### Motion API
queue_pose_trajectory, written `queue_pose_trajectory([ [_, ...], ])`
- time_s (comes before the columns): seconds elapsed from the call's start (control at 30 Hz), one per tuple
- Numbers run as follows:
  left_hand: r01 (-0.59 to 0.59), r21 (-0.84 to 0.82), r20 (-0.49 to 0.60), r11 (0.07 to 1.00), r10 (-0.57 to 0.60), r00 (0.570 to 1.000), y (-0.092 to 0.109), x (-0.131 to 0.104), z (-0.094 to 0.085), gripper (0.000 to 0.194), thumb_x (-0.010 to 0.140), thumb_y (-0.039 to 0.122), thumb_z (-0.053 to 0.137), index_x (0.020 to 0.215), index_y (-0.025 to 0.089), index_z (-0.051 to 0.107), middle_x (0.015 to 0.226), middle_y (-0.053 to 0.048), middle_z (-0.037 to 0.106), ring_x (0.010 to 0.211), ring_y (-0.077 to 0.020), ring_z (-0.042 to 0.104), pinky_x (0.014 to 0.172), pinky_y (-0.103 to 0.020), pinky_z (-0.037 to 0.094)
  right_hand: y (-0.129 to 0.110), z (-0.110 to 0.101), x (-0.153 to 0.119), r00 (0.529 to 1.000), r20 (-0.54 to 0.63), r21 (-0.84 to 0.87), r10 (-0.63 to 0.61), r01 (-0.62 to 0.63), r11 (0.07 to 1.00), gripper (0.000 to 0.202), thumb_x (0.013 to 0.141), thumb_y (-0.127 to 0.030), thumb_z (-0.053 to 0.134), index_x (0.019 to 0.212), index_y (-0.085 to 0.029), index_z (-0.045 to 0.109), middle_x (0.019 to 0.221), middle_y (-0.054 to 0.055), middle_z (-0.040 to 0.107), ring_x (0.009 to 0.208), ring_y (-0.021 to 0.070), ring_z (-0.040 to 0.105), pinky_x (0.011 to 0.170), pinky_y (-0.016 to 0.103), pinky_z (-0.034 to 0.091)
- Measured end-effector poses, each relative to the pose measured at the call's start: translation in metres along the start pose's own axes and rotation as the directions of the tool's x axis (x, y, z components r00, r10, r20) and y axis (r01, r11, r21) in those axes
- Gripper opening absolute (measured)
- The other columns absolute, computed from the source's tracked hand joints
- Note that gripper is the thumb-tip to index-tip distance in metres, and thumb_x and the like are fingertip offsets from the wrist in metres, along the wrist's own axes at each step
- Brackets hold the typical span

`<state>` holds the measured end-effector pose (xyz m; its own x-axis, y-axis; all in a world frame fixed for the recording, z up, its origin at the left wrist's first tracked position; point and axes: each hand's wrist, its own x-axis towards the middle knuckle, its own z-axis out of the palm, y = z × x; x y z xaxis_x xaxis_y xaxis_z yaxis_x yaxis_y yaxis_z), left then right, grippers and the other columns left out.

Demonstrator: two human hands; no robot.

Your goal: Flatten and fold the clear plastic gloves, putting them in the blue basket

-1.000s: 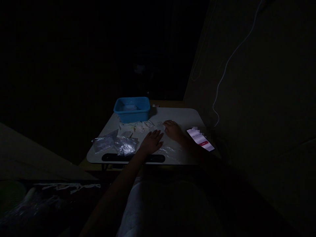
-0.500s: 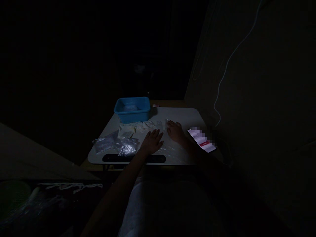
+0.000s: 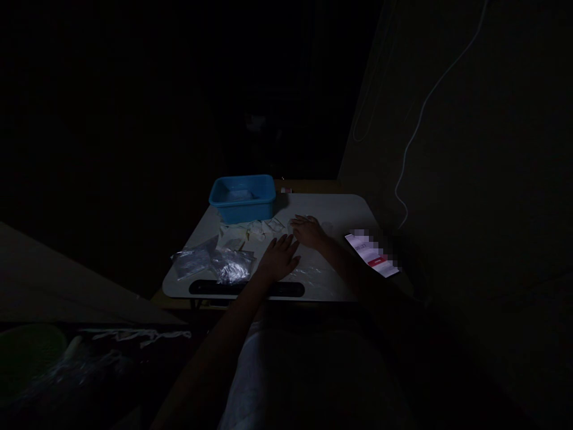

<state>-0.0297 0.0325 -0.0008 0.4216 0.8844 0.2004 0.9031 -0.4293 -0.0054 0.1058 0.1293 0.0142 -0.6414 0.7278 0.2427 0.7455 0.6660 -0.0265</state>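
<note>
My left hand [image 3: 280, 258] lies palm down with its fingers stretched, over a thin clear plastic sheet or bag [image 3: 308, 273] on the white table [image 3: 331, 206]. Just beyond it, my right hand [image 3: 308, 231] rests flat on the plastic, fingers pointing left. Crumpled whitish pieces [image 3: 257, 229], of a kind too dim to tell, lie left of the right fingertips. Two shiny clear plastic packets sit left of my left hand: the nearer packet [image 3: 233, 267] and the outer packet [image 3: 194, 261]. The plastic's outline is hard to see in the dark.
A blue plastic basin [image 3: 246, 210] stands at the table's back left, something pale inside. At the right edge lies a phone [image 3: 373, 255] with its screen lit. A black slot [image 3: 286, 289] runs along the front edge. A white cable [image 3: 423, 113] hangs down the right wall.
My right hand has slid left across the plastic, nearer to the whitish pieces and my left hand. The left hand stays in about the same spot. The view has shifted slightly.
</note>
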Motion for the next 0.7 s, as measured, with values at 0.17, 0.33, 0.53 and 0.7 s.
queue_pose_trajectory([
  [0.17, 0.001, -0.013, -0.003, 1.000, -0.001, 1.000, 0.001, 0.000, -0.001, 0.050, 0.088, 0.041, 0.032, 0.131, 0.017, 0.038, 0.140, -0.012, 0.034, 0.129, -0.0273, 0.030, 0.103, -0.046, 0.026, 0.002, -0.003, 0.006, 1.000, 0.019, -0.017, -0.018, 0.018, 1.000, 0.035, 0.083, -0.016, 0.038, 0.113, -0.019, 0.056, 0.128, 0.004, 0.052, 0.126, 0.0187, 0.036, 0.097, 0.040, 0.029],
  [0.33, -0.004, -0.005, -0.002, 1.000, 0.004, 1.000, 0.001, 0.000, -0.001, 0.050, 0.088, 0.040, 0.032, 0.131, 0.017, 0.038, 0.140, -0.013, 0.035, 0.129, -0.0277, 0.029, 0.103, -0.046, 0.025, -0.003, -0.005, 0.008, 0.999, 0.028, -0.092, -0.033, 0.035, 0.995, 0.034, 0.080, -0.016, 0.041, 0.110, -0.022, 0.058, 0.130, 0.003, 0.049, 0.125, 0.0226, 0.033, 0.094, 0.041, 0.032],
  [0.53, -0.005, -0.008, -0.017, 1.000, 0.005, 1.000, 0.000, 0.000, 0.003, 0.050, 0.087, 0.040, 0.033, 0.131, 0.017, 0.038, 0.140, -0.012, 0.035, 0.129, -0.0271, 0.030, 0.103, -0.046, 0.026, -0.008, -0.007, 0.014, 0.995, 0.007, -0.142, 0.103, -0.101, 0.985, 0.033, 0.082, -0.019, 0.041, 0.109, -0.025, 0.059, 0.128, 0.008, 0.048, 0.119, 0.0266, 0.037, 0.088, 0.042, 0.036],
  [0.7, 0.003, -0.022, -0.005, 1.000, -0.003, 1.000, 0.000, 0.000, 0.003, 0.050, 0.087, 0.040, 0.033, 0.131, 0.017, 0.038, 0.140, -0.012, 0.034, 0.129, -0.0274, 0.029, 0.103, -0.047, 0.026, -0.009, -0.014, 0.016, 0.996, -0.019, -0.123, 0.087, -0.088, 0.988, 0.030, 0.081, -0.015, 0.042, 0.103, -0.024, 0.062, 0.121, 0.007, 0.053, 0.113, 0.0231, 0.041, 0.086, 0.038, 0.036],
])
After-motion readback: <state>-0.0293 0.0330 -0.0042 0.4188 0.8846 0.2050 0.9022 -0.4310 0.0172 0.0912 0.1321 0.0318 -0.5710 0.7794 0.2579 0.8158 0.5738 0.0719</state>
